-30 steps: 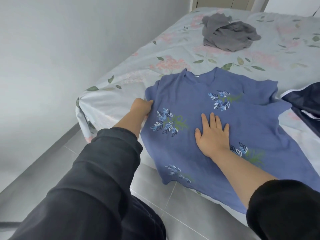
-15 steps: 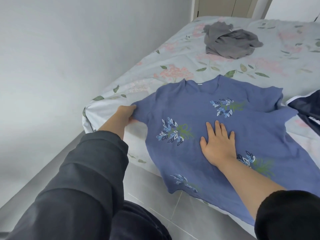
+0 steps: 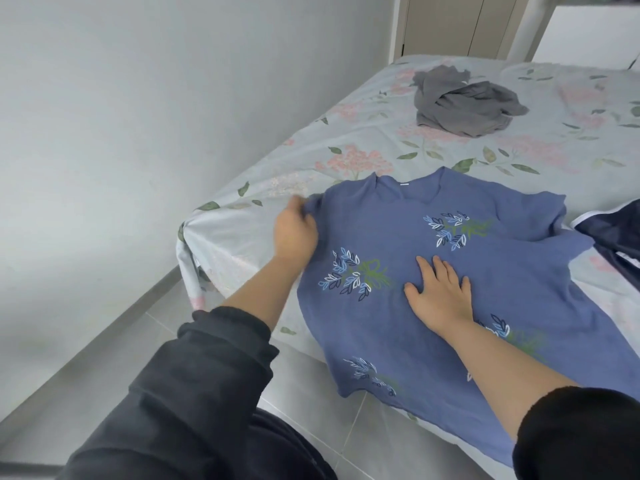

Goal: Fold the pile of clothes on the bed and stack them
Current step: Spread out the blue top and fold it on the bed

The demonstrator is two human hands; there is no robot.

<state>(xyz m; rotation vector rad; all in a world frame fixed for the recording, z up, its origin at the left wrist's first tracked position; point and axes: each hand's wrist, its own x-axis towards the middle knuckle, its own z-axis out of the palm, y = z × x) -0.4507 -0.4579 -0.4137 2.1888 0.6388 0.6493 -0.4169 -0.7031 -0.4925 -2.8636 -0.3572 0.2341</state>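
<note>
Head view: I see shirt (image 3: pixel 398 237) collar (image 3: pixel 380 179) pointing away, neck tag (image 3: pixel 403 183) unreadable; left hand (image 3: pixel 294 233) pinches sleeve (image 3: pixel 316 205), right hand (image 3: pixel 440 292) spread flat on it

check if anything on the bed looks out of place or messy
Nothing is damaged or spilled. The grey garment lies crumpled in a heap at the far side of the bed, not yet folded. The blue shirt is spread flat, but its hem hangs over the bed's near edge.

A home bedroom: a bed (image 3: pixel 242 216) in floral sheets against a plain wall (image 3: pixel 138 98), wardrobe doors (image 3: pixel 460 26) behind.
</note>
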